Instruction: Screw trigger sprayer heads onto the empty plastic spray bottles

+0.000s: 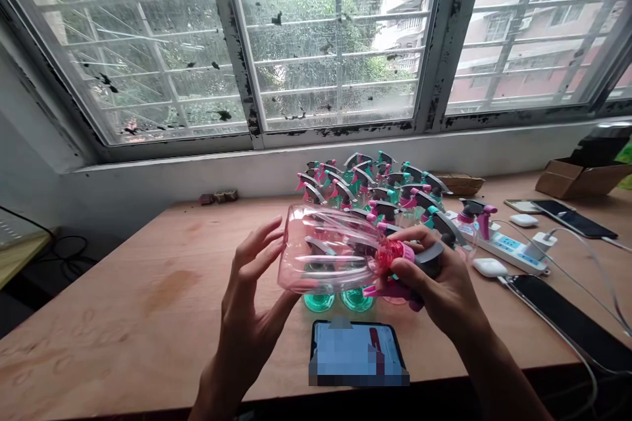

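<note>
A clear pink spray bottle [330, 247] lies sideways in the air between my hands, its base to the left. My right hand [439, 283] is closed around its neck and trigger head, beside the pink collar [397, 253]. Around the base is my left hand [257, 283], fingers loosely spread along the end and thumb at the lower edge. Just behind stands a dense group of spray bottles [363, 177] with pink, teal and dark grey trigger heads. Green bottle bases [318, 301] show beneath the held bottle.
A phone [358, 352] with a lit screen lies near the table's front edge. To the right are a power strip [513, 250], white earbud cases [490, 268], cables, a dark phone [567, 316] and a cardboard box [582, 177]. Windows rise behind the wooden table [123, 302].
</note>
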